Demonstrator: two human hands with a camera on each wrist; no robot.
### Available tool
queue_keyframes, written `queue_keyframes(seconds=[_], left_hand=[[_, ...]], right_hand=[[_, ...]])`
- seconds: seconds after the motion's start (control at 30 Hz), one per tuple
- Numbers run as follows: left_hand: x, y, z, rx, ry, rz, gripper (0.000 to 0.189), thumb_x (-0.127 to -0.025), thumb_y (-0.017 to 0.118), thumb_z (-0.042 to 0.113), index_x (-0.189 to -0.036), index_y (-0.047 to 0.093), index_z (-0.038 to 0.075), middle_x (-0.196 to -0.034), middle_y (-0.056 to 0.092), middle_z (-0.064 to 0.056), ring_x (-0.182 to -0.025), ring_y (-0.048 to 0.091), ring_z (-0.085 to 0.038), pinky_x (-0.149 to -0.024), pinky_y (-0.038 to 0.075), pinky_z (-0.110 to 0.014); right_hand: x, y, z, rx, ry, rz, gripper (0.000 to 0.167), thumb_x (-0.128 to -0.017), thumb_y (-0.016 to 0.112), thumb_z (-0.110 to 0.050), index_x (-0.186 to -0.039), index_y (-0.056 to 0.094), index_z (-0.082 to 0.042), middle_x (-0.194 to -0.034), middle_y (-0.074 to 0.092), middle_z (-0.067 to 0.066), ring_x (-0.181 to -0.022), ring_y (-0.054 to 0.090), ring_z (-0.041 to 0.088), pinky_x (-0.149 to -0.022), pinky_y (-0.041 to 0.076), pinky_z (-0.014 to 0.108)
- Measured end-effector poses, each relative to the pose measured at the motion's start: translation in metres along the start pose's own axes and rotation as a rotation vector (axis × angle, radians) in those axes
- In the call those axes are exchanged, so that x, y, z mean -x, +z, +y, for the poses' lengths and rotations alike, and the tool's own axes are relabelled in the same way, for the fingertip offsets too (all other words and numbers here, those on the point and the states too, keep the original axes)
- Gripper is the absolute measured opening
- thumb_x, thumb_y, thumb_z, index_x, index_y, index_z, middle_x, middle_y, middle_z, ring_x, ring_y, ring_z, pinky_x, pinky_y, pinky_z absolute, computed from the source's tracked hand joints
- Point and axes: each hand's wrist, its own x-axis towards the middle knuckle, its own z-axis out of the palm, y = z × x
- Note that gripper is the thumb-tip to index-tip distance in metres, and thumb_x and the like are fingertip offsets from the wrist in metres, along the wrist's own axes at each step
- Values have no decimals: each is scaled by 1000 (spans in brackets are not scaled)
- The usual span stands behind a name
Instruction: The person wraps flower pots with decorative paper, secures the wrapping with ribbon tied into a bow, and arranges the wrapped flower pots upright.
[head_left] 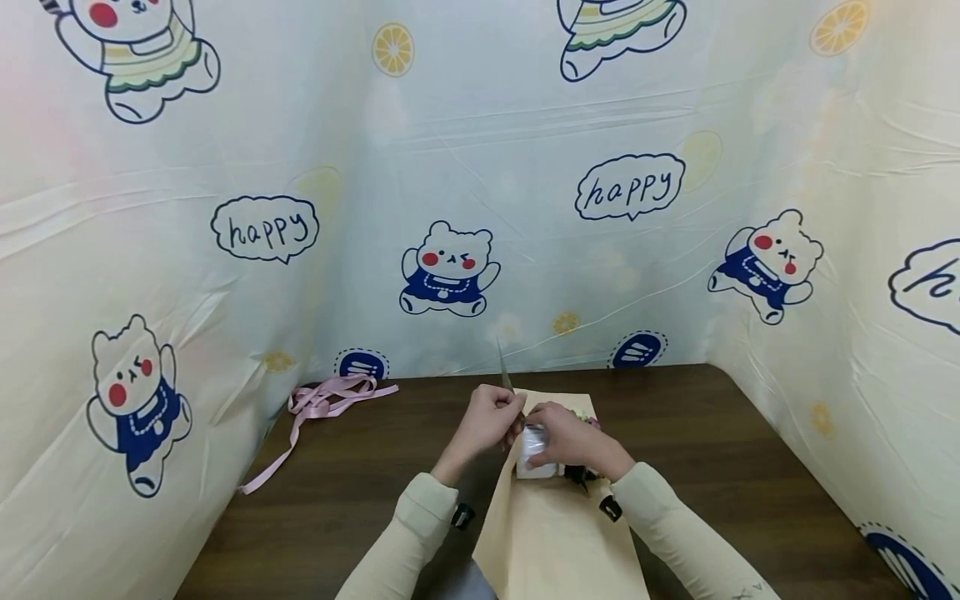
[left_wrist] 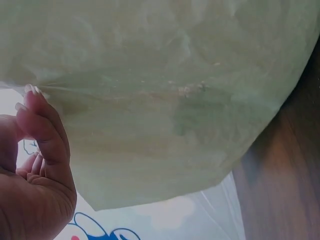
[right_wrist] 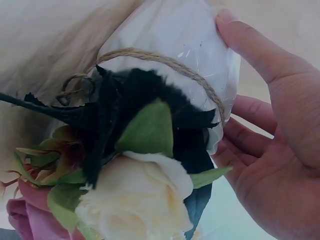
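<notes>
Paper (left_wrist: pixel 150 115) pinched left, bouquet (right_wrist: pixel 145 130) clasped right; hands (head_left: pixel 491 417) (head_left: pixel 572 435) curled.

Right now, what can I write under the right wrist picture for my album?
A right hand holds a white bundle tied with twine, near a cream rose.

Beige paper (head_left: pixel 573 542), its left side raised and pinched by the left hand (head_left: pixel 491 417), is spread beneath a white-wrapped bundle (head_left: pixel 535 450). The bundle, tied with brown twine (right_wrist: pixel 165 60), is gripped by the right hand (head_left: pixel 573 437); beside the twine, a cream rose (right_wrist: pixel 137 200), pinkish bloom (right_wrist: pixel 32 216) and dark leaves (right_wrist: pixel 135 86) are seen
</notes>
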Motion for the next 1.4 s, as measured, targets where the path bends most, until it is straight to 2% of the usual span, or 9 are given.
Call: queue_keyframes(seconds=[0.2,0.43,0.6,0.8,0.9,1.03,1.17,1.3,1.4], left_hand=[[-2,6,4,12,14,-5,42,-105,56,16,-68,67,-1,-53,59,-3,-37,52,-11,-43,51,-54],[-3,11,5,4,19,-17,43,-105,58,20,-73,69,-6,-53,60,-3,-37,52,-10,-39,50,-39],[-4,15,5,3,15,-15,42,-105,57,20,-76,71,-7,-55,63,-9,-38,52,-13,-41,50,-44],[-4,17,3,9,47,-33,42,-107,55,20,-79,71,-7,-61,65,-21,-39,53,-18,-41,49,-46],[-6,18,2,-2,52,-39,43,-107,55,22,-79,72,-6,-60,65,-17,-40,53,-15,-45,51,-52],[-7,20,2,-15,43,-45,41,-106,56,24,-78,73,-2,-57,64,-9,-40,54,-12,-49,52,-59],[-9,23,1,-23,44,-51,39,-106,56,26,-77,72,4,-56,62,-5,-40,55,-13,-47,52,-55],[-10,25,0,-30,57,-54,41,-106,56,27,-75,70,3,-56,62,-6,-42,55,-15,-44,51,-39],[-13,26,0,-37,69,-49,42,-106,57,26,-73,69,3,-57,62,-11,-44,53,-15,-43,46,-27]], right_hand=[[1,-1,0,-32,-22,16,36,-74,93,-29,-99,73,-14,-96,67,-4,-87,59,11,-75,52,28],[1,-1,3,-36,-73,35,38,-72,94,-25,-99,67,-19,-94,66,-10,-86,62,9,-81,54,30],[2,-2,2,-79,-79,27,41,-72,93,-20,-99,63,-18,-98,66,-7,-91,67,19,-84,56,34],[8,-9,0,-114,-68,3,43,-76,91,-20,-110,63,-18,-105,66,-6,-94,65,15,-83,57,37],[14,-19,0,-132,-73,-19,42,-79,88,-17,-114,65,-16,-110,67,-4,-97,65,16,-85,56,40],[22,-36,6,-113,-81,-50,49,-84,83,-11,-129,66,-12,-126,67,1,-114,64,20,-95,54,45],[32,-57,6,-146,-70,-72,51,-89,74,-8,-138,63,-7,-135,65,8,-124,62,26,-100,53,49],[36,-71,0,-248,-52,-89,33,-95,69,-20,-127,71,-11,-120,73,3,-108,70,24,-91,57,46],[34,-72,-4,-287,-39,-87,21,-101,63,-34,-107,77,-20,-84,71,-8,-71,65,11,-71,58,31]])
